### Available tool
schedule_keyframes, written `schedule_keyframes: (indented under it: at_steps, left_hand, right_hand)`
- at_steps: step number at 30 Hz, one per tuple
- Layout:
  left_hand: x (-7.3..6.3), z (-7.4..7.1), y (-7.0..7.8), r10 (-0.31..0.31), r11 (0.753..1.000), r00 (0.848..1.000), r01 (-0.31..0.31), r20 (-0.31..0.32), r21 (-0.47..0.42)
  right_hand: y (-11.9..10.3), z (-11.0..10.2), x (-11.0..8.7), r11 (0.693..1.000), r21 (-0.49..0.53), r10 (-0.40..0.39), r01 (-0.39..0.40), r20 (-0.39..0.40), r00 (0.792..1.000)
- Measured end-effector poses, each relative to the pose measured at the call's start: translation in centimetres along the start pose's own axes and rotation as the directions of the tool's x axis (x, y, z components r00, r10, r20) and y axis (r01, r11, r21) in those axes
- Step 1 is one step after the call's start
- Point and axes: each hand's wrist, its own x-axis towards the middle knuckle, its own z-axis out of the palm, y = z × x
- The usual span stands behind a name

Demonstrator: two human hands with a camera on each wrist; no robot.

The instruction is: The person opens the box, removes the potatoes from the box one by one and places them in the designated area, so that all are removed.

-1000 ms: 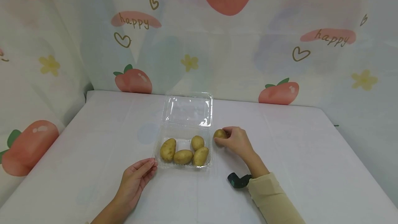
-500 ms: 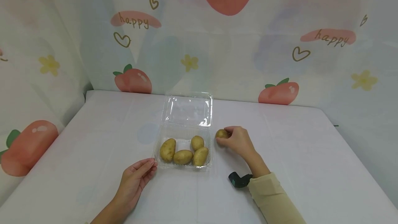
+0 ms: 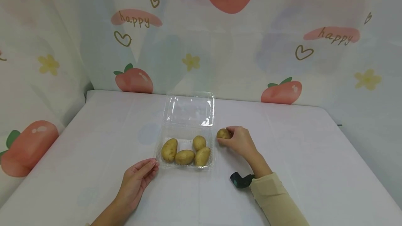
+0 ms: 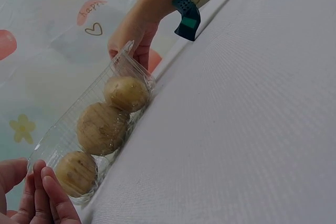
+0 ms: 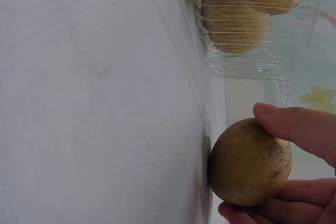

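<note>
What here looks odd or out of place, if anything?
Only mildly odd: one potato, held in the fingers of the right hand, is outside the clear plastic clamshell container, while four other potatoes sit inside. Nothing looks spilled or visibly damaged.

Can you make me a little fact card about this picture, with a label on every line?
Box: clear plastic, on the table
Lid: open, at the far side
Potatoes inside: four
Left hand: pinches the box's near left corner
Right hand: holds another potato just right of the box
Backdrop: hearts, yellow flowers, "happy"
</note>
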Motion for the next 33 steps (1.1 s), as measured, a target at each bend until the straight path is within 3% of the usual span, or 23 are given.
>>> schedule_keyframes:
  at_steps: [23, 33]
  left_hand:
    - [0.1, 0.12, 0.03, -0.013, 1.0, 1.0, 0.013, -0.011, -0.013]
    - [0.08, 0.09, 0.03, -0.017, 1.0, 0.999, 0.017, -0.032, -0.008]
  right_hand:
    - [0.17, -0.01, 0.01, 1.0, 0.002, 0.014, -0.015, 0.049, 0.999]
    - [0.11, 0.25, 0.04, 1.0, 0.003, -0.028, 0.027, 0.036, 0.999]
